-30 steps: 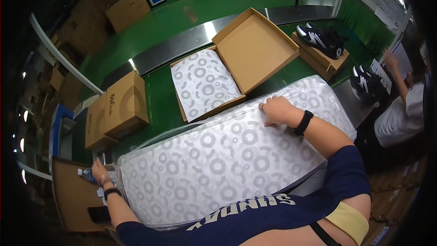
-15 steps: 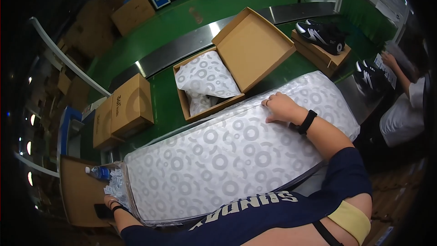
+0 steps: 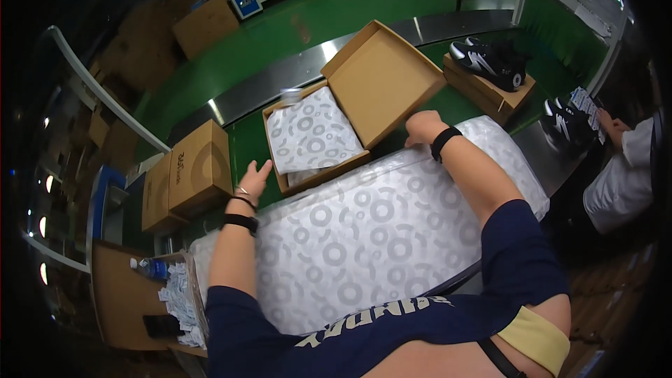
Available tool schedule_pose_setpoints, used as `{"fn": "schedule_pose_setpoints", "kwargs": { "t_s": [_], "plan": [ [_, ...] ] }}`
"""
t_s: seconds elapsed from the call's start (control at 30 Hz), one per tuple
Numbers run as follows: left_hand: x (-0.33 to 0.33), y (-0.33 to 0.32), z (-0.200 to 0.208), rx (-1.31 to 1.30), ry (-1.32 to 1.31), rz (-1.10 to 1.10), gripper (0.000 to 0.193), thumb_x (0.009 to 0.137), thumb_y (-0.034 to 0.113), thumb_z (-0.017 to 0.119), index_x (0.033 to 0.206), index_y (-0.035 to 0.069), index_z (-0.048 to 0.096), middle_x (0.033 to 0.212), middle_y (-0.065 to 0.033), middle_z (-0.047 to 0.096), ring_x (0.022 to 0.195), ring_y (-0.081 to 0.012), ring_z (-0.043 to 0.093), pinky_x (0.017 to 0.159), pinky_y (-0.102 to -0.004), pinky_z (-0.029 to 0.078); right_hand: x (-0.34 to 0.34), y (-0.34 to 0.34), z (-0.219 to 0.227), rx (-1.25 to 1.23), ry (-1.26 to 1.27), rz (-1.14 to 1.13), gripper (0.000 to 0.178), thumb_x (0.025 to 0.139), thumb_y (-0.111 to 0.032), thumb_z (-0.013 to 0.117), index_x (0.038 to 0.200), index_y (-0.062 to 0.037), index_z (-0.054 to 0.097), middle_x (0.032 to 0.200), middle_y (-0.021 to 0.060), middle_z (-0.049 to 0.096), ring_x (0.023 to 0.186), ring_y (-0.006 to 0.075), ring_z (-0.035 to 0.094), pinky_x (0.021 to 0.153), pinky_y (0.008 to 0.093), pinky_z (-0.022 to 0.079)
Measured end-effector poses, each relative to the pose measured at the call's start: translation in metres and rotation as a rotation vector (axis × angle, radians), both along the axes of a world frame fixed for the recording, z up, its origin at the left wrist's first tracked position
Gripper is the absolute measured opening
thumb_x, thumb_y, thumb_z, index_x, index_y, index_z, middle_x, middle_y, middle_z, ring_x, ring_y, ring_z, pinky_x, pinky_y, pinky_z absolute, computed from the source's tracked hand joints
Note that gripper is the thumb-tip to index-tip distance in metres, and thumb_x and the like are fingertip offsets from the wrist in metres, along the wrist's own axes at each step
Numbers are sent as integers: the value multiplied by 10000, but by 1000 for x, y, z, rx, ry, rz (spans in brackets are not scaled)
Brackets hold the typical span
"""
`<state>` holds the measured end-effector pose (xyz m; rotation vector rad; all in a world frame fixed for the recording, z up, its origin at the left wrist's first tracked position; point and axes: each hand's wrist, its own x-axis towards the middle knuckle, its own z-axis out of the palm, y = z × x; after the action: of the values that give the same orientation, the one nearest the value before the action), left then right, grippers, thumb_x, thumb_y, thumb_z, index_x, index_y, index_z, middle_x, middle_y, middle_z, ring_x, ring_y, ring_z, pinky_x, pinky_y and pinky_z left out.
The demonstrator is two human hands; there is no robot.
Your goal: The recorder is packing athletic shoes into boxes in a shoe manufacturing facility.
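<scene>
Open box [image 3: 381,84], long axis pointing away-left; left hand [image 3: 253,180] wide, right hand [image 3: 424,129] curled, hold unclear

A green lane on the bench [image 3: 243,141] runs clear toward the far edge between the closed boxes [image 3: 189,176] and the open box [image 3: 327,172], the left hand [image 3: 254,180] at its near end. The lid [image 3: 385,80] stands between the right hand [image 3: 424,128] and that edge; the paper stack [image 3: 364,238] fills the near side.

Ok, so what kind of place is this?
Probably a packing area in a shoe factory or warehouse. Black-and-white sneakers sit on a cardboard box, an open box holds patterned paper, and closed brown boxes stand nearby.
</scene>
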<state>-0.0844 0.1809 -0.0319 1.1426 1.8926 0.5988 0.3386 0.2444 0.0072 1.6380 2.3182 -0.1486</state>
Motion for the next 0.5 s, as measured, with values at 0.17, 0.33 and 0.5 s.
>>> {"fn": "schedule_pose_setpoints", "kwargs": {
  "t_s": [0.17,0.33,0.5],
  "plan": [
    [65,5,25,-133,-980,335,1195,558,863,338,1315,153,-254,1392,-270,-62,1238,-527,74,957,-634,37,-55,-7,-13,-58,687,220,716,665,-465,646,1285,-236,371,1243,222,369,1078,372,460,891,402,402],
    [42,33,-38,-325,-277,156,982,709,572,582,1376,107,31,1336,-263,263,1077,-480,424,889,-628,286,-55,1,-14,-236,795,248,625,695,-367,649,1237,-126,455,1156,188,488,1027,345,498,903,374,389],
    [27,47,-38,120,893,-119,835,713,403,647,1365,156,187,1311,-202,354,1104,-386,457,890,-555,353,65,51,1,468,617,-599,523,650,-293,653,1073,-22,506,1065,205,498,996,349,510,850,420,421]
  ]
}}
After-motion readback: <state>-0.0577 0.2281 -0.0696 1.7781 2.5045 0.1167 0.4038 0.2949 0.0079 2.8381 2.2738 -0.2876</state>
